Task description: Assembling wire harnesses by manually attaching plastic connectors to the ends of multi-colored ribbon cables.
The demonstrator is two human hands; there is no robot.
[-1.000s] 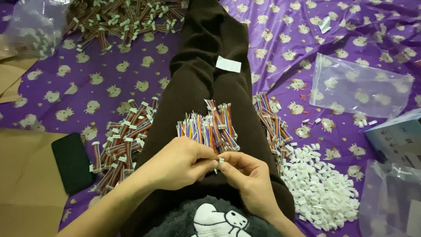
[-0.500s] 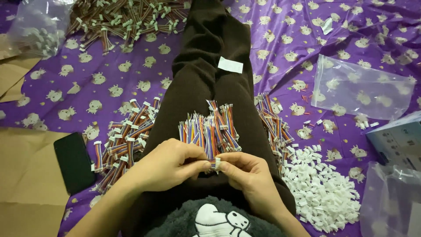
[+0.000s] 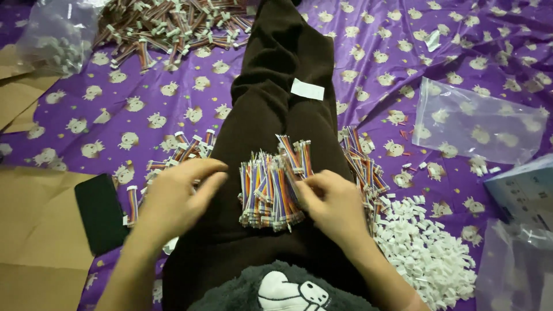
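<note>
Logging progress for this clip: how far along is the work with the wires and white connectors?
Looks done: heaps of wire sets with white ends lie at top left and by the left hand. In hand: the right hand touches the bare ribbon-wire bundle on the lap. Left: that bundle, more wires beside the leg and a large pile of loose white connectors.
</note>
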